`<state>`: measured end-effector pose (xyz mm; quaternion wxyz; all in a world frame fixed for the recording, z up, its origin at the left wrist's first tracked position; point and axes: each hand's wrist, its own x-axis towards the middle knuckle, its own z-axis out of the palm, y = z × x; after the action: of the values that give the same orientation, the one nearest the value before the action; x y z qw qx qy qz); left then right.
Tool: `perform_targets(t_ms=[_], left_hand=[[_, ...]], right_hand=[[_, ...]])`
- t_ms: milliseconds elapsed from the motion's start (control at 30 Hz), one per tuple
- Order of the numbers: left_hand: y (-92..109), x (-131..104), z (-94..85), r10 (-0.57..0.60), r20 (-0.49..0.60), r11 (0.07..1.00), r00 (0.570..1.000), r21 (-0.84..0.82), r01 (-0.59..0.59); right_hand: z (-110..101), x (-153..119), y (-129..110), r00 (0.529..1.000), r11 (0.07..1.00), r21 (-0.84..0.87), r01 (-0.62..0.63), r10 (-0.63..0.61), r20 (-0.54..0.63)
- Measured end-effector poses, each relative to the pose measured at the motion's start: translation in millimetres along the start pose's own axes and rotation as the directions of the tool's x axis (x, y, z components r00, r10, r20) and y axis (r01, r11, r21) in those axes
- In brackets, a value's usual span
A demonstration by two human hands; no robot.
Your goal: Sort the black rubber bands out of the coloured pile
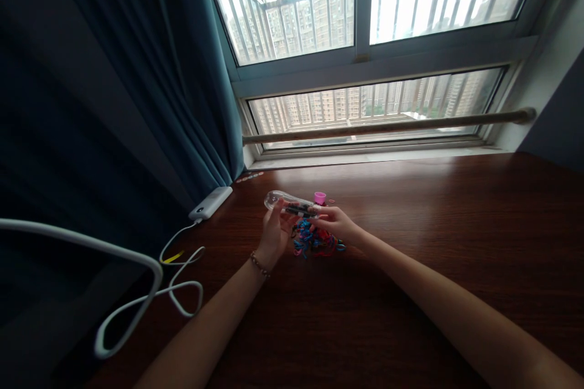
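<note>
A clear plastic bottle (292, 199) lies tilted nearly level above the table, its rounded end to the left. Several dark bands or similar small items (298, 209) show in or against it. My left hand (274, 232) is closed around the bottle from below, thumb on its near side. At the bottle's right end, the fingers of my right hand (336, 223) are pinched together; what lies between them is too small to make out. Just under both hands is a tangled heap of colourful elastic hair ties (319, 242), mostly blue and red. A pink cap (320, 197) stands behind the heap.
A small pinkish ring (332, 201) lies by the cap. To the left, a white device (210, 203) sits at the table edge with a white cable (182, 282) looping forward. A blue curtain (196, 85) and a barred window with a rail (387, 127) border the brown table (433, 213).
</note>
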<state>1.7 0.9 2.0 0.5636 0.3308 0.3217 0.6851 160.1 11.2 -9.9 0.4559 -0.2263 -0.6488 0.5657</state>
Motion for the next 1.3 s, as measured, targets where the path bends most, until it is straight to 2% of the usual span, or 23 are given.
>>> perform_targets(t_ms=[133,333,433,533,667,900,1067,1200,1300], left_hand=[[0,0,1.2,0.074,-0.053,0.997,0.996,0.001,-0.074],[-2,0,-2.6,0.148,-0.024,0.989,0.989,0.0,-0.148],[1,2,-5.0,0.209,-0.004,0.978,0.978,-0.006,-0.209],[5,1,-3.1,0.262,0.051,0.964,0.964,0.022,-0.263],[9,-4,3.7,0.261,0.09,0.957,0.961,0.102,-0.27],[12,-11,6.4,0.318,0.167,0.906,0.933,0.236,-0.351],[17,-9,6.8,0.263,0.066,0.952,0.963,0.143,-0.27],[16,-5,3.5,0.193,0.078,0.974,0.978,0.103,-0.201],[14,0,-1.9,0.108,0.067,0.993,0.992,0.043,-0.111]], right_hand=[[5,0,2,0.993,1.0,0.026,-0.004,0.007,-0.121],[7,-1,11,0.958,0.996,0.059,-0.063,0.077,-0.275],[4,-2,16,0.959,0.998,-0.004,-0.064,0.061,-0.278],[-1,-2,21,0.963,0.988,-0.153,-0.035,-0.007,-0.27],[-6,0,24,0.958,0.945,-0.328,-0.009,-0.086,-0.273],[-8,1,26,0.947,0.93,-0.365,0.039,-0.151,-0.283],[-10,-1,25,0.945,0.894,-0.44,0.083,-0.211,-0.25],[-11,-1,24,0.931,0.875,-0.453,0.169,-0.293,-0.218],[-10,0,24,0.934,0.905,-0.383,0.185,-0.283,-0.219]])
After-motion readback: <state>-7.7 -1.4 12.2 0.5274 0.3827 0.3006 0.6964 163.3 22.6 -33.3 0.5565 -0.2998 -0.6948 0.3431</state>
